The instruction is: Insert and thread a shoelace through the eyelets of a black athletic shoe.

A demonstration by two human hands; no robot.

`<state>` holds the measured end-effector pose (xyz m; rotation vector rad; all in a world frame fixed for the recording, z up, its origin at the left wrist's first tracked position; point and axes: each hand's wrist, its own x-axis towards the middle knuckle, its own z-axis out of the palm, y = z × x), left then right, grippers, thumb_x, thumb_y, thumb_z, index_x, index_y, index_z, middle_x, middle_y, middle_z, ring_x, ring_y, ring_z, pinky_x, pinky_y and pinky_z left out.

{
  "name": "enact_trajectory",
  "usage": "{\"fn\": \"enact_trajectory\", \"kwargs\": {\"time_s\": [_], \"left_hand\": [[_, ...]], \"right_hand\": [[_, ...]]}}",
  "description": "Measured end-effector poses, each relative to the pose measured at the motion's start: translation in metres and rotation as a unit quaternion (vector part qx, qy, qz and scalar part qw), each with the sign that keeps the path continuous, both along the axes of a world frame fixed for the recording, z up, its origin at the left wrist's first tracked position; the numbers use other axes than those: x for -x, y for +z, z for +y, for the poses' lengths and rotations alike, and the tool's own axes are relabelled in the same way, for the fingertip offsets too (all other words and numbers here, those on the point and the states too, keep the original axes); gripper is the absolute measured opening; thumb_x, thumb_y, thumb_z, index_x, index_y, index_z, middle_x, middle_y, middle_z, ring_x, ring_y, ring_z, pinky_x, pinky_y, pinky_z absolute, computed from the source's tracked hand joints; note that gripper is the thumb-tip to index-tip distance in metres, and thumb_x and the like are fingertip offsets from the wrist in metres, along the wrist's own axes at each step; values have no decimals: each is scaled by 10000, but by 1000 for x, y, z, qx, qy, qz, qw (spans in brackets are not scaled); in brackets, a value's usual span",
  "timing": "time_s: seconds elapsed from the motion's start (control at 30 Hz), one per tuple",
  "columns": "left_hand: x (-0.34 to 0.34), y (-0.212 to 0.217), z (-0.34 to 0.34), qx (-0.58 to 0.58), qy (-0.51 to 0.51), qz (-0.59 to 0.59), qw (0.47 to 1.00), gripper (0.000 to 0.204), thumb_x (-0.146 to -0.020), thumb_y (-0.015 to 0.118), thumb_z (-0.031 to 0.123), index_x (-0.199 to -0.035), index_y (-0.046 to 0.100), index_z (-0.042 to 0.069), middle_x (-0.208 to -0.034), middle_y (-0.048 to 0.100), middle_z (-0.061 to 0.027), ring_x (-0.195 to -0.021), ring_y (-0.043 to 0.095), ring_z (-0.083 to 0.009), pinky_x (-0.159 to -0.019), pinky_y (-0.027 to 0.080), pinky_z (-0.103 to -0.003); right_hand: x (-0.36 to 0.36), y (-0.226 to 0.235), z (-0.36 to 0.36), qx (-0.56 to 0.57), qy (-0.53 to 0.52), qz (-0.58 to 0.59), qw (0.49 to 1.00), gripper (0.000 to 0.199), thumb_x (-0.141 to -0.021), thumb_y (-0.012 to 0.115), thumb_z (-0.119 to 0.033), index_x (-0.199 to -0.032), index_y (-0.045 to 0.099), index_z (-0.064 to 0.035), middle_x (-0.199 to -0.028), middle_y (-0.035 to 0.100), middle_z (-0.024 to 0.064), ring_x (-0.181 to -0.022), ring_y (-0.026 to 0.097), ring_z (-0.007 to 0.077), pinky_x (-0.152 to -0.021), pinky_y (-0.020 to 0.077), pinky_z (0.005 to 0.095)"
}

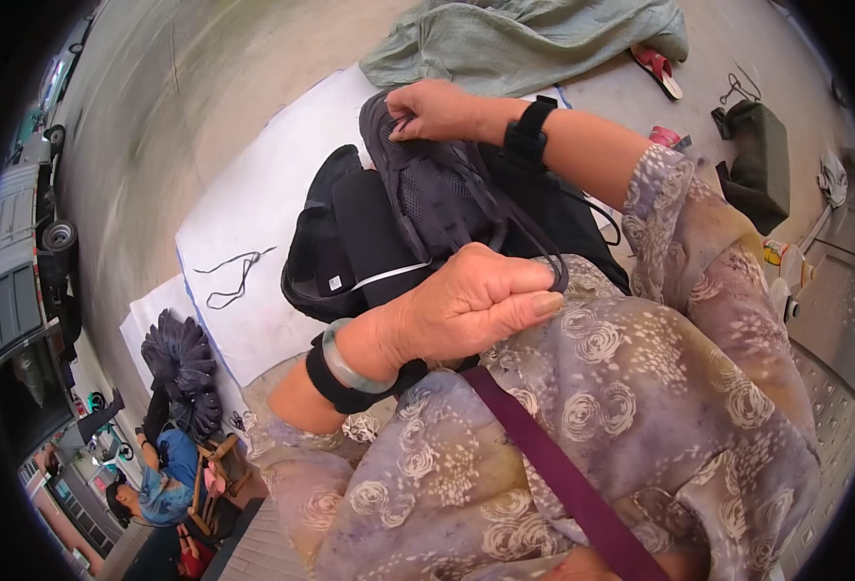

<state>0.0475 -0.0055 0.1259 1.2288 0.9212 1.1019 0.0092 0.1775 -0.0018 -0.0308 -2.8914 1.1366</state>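
Observation:
A dark grey mesh piece (434, 198), which looks like a shoe upper, lies over black padded fabric pieces (350, 237) in front of my lap. My right hand (431, 108), coming across from the right, pinches its far rounded end, thumb against fingers. My left hand (481, 300) is closed in a fist nearer to me, over the lower end of the pieces. A dark cord (542, 247) runs from the mesh piece down to a loop at my left thumb and forefinger. The palm side of my left hand is hidden.
Beneath the pieces is a white sheet (253, 184) with a loose black cord (241, 281). A dark bundle of layered pieces (177, 353) sits left, near a seated person (166, 479). Farther away are grey-green cloth (514, 44), a red sandal (656, 70) and a dark green block-like object (759, 160).

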Motion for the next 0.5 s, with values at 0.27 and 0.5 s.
{"fn": "enact_trajectory", "kwargs": {"time_s": [0.27,0.5], "left_hand": [[-9,2,-1,-223,152,249,930,184,-821,584,135,-688,479,65,-571,411,-81,-519,435,-290,-519,348,-352],[-24,-16,-1,-199,101,290,931,188,-797,598,152,-697,460,73,-556,460,-95,-549,502,-313,-520,371,-382]], "right_hand": [[-111,31,-26,-36,-11,-12,999,516,-748,671,-364,-1108,489,-42,-680,582,144,-611,578,296,-552,438,374],[-130,-23,-22,-295,85,-41,951,803,-698,671,-253,-1332,238,-17,-728,584,104,-643,601,277,-524,451,370]]}}
